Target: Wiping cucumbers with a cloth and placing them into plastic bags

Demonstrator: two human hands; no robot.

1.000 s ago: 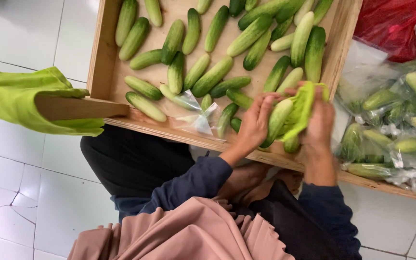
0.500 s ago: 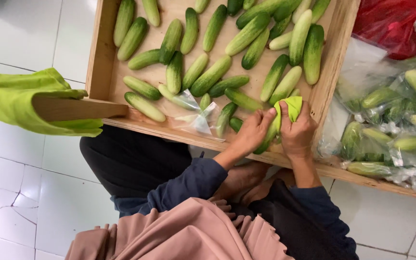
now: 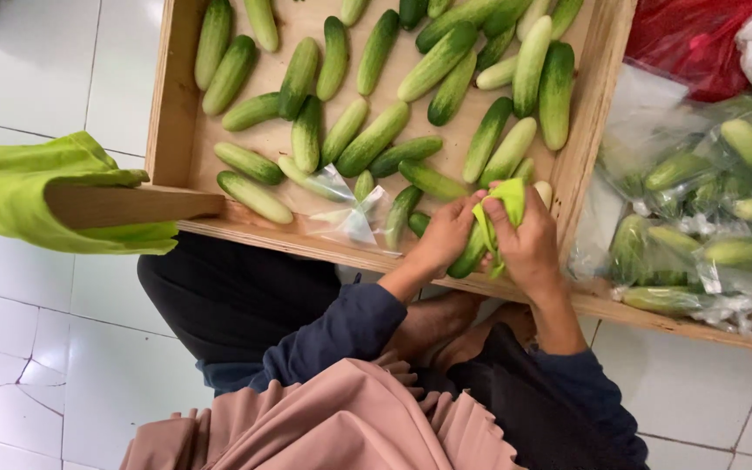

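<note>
My left hand [image 3: 446,235] grips a green cucumber [image 3: 469,252] at the near edge of a shallow wooden tray [image 3: 167,113]. My right hand [image 3: 528,244] presses a lime-green cloth [image 3: 505,202] around that cucumber, and the two hands touch. Several loose cucumbers [image 3: 376,135] lie spread over the tray floor. A clear plastic bag [image 3: 350,218] with a cucumber in it lies just left of my left hand.
Bagged cucumbers [image 3: 707,218] are piled on the right beyond the tray wall, with a red bag [image 3: 689,43] above them. A second lime-green cloth [image 3: 36,191] hangs over a wooden handle [image 3: 132,204] at the left. White floor tiles [image 3: 45,348] surround my lap.
Both hands have drawn together and lower toward the tray's near edge. The green cloth has been bunched tighter around the cucumber.
</note>
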